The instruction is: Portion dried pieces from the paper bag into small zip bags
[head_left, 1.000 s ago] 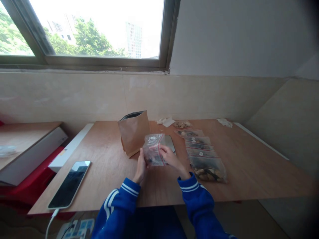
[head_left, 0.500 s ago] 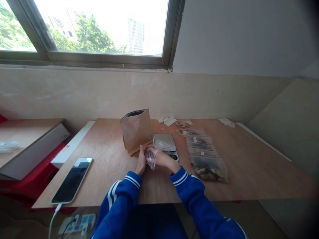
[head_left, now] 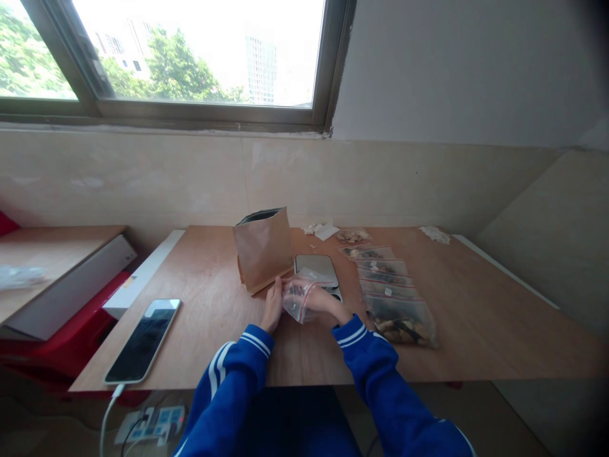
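A clear zip-lock bag [head_left: 297,307] with a red seal line is between my hands, just in front of the kitchen scale [head_left: 316,266]. My left hand [head_left: 273,306] presses against the bag's left side, the fingers closed on its plastic. My right hand [head_left: 324,301] reaches into the bag through its mouth. Its fingers stretch leftward inside and show only partly through the plastic. An upright brown paper bag [head_left: 264,249], open at the top, stands right behind my left hand. The scale's front part is partly covered by my right hand and the bag.
Several filled zip-lock bags [head_left: 402,319] overlap in a row at the right. Another bag of pale dried pieces [head_left: 353,236] lies behind them. White paper [head_left: 326,231] rests at the back edge. A phone [head_left: 143,343] with a charging cable lies at the left front.
My right hand has moved slightly right with the bag's mouth around it, and more of the bag's plastic is spread. My left hand stays against the bag.
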`<state>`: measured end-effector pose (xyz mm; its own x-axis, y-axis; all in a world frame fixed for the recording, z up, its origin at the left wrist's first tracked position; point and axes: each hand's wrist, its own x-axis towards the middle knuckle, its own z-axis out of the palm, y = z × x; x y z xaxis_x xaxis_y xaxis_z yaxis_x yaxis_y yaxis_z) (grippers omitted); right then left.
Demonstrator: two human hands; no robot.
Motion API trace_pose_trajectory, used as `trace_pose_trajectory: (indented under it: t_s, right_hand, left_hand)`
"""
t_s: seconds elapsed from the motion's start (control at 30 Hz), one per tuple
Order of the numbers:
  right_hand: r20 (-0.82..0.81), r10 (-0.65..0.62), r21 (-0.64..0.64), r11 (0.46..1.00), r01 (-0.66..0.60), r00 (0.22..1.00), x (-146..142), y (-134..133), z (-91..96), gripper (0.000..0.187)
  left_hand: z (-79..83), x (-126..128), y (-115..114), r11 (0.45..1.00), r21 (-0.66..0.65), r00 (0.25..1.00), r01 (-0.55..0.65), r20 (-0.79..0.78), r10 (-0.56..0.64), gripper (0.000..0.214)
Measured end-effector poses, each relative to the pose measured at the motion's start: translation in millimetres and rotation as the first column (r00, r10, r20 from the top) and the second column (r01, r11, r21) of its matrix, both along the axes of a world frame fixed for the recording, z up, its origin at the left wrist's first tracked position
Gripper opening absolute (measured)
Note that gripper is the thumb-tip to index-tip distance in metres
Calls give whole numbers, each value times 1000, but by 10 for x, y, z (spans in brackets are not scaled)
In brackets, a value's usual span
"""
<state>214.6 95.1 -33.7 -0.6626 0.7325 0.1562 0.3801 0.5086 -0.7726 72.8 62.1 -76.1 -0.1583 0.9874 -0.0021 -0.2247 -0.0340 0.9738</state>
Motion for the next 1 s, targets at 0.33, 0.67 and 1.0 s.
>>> trace_pose_trajectory:
  t_s: [0.33,0.67,1.0]
  right_hand:
    - [46,-49,7,999,49,998,88,-84,328,15]
    - [-107,14,-51,998,-20,994,366,-110,1384,33]
    - [-332,-131,517,803,296,934,-942,897,1857,22]
  left_hand:
    - [-70,-19,36,994,-108,982,-6,188,27,57]
    - [-176,-116,-35,992,-96,949,76,311,-43,35]
    - [-59,-81,-87,992,-109,971,65,238,-38,46]
